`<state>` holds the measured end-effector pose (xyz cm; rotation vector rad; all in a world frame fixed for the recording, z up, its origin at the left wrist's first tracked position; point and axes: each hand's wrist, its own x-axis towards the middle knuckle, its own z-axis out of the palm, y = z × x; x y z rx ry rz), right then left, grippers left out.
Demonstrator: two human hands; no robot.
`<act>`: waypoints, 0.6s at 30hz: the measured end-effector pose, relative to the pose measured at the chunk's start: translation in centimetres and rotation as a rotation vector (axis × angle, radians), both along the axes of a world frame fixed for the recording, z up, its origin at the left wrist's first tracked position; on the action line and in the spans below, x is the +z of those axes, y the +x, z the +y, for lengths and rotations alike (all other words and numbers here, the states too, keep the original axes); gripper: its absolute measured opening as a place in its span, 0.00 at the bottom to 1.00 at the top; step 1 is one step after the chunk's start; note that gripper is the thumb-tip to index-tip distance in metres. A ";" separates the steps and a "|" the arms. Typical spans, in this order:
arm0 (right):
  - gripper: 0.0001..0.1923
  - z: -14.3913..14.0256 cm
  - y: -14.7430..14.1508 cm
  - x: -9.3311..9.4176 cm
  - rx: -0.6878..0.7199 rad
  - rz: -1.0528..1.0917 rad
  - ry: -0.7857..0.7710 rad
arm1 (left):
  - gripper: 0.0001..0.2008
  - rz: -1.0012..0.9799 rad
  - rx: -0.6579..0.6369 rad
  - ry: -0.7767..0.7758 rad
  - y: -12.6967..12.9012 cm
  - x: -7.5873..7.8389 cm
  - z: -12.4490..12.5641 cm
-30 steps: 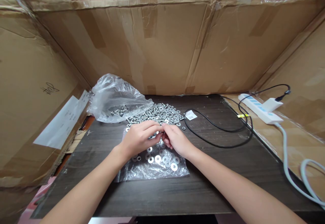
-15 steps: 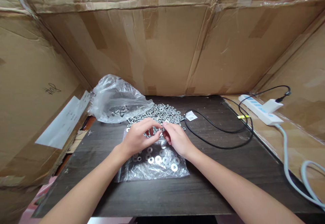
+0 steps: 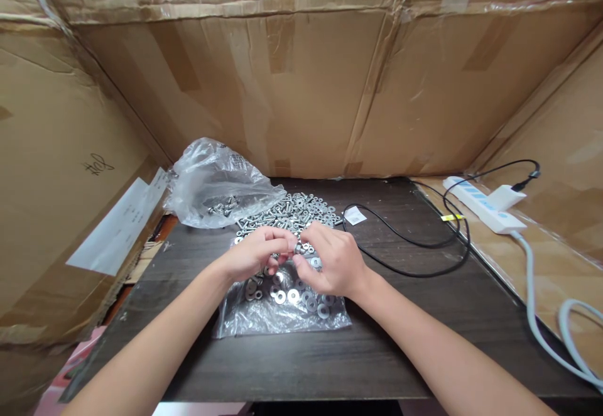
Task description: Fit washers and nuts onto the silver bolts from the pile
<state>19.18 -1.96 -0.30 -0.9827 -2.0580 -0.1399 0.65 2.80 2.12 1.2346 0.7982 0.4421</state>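
Over the heap of fasteners, my left hand [image 3: 259, 252] pinches a small silver bolt [image 3: 298, 249] between thumb and fingers. My right hand [image 3: 335, 260] curls round the bolt's other end, thumb below and fingers above. What looks like a nut or washer sits on that end, but the fingers partly cover it. Beneath both hands lies a clear plastic bag [image 3: 282, 325] with several large flat washers [image 3: 293, 296] on it. Just beyond is a pile of loose bolts, nuts and small washers [image 3: 301, 207].
A crumpled clear bag [image 3: 211, 183] with more bolts lies at the back left. A black cable [image 3: 405, 273] loops on the dark table [image 3: 377, 353] beside a small white paper [image 3: 354, 215]. A white power strip [image 3: 485, 205] is at the right. Cardboard walls [image 3: 301, 102] surround the table.
My right hand has turned, and its thumb and fingers now reach round the metal piece from the right. My left hand has drawn its fingers closer together and tilted slightly.
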 end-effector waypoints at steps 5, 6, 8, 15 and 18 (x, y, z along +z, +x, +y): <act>0.07 0.0 0.0 0.0 0.015 -0.012 0.019 | 0.12 0.001 -0.014 0.037 0.2 -0.4 -0.2; 0.06 -0.1 0.0 0.0 0.012 0.004 0.004 | 0.12 0.003 -0.008 0.074 0.2 -0.5 -0.2; 0.06 -0.1 -0.1 0.0 0.013 0.062 -0.060 | 0.14 0.004 0.018 0.176 0.3 -0.9 -0.2; 0.17 -0.3 -0.9 -0.2 0.103 0.475 -0.490 | 0.06 0.006 0.216 0.742 0.8 -1.2 -0.8; 0.19 -0.4 -1.4 -0.4 0.131 0.665 -0.682 | 0.04 0.024 0.224 1.035 0.6 -1.3 -0.8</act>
